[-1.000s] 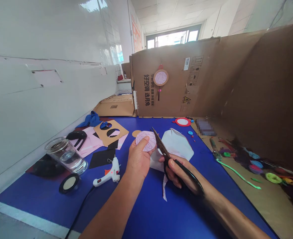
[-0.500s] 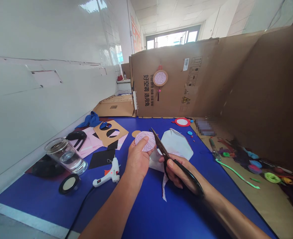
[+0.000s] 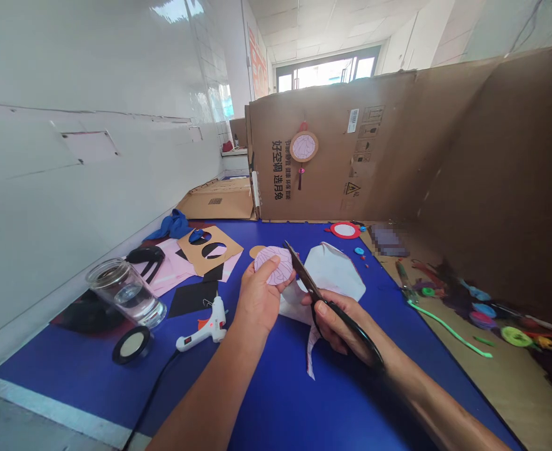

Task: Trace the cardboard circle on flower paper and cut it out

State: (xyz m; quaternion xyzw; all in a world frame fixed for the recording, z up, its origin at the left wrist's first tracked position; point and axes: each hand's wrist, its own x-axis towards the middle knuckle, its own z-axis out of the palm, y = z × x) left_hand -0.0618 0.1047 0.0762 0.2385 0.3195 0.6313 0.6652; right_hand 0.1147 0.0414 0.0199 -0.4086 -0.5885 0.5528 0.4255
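Between the thumb and fingers of my left hand (image 3: 263, 294) is a round, pale pink disc (image 3: 276, 266) with dark purple lines. My right hand (image 3: 339, 319) is closed around the black handles of a pair of scissors (image 3: 306, 275). The scissor blades point up and away, close beside the disc's right edge. A narrow curved strip (image 3: 311, 354) of patterned material hangs below the scissors. Behind the blades, a larger white piece of cloth (image 3: 335, 272) lies on the blue table. A small tan disc (image 3: 256, 252) shows just behind my left hand.
To the left are a white glue gun (image 3: 205, 329), a glass jar of water (image 3: 128, 293), a round black-rimmed lid (image 3: 131, 345), black sheets and a tan card with holes (image 3: 210, 250). A red-rimmed disc (image 3: 345, 230) lies behind. Colourful craft pieces sit right, by cardboard walls (image 3: 327, 181).
Both hands hold nearly the same positions, still gripping the disc and the scissors. The hanging strip has shifted slightly and looks more curved. The whole view has moved very little.
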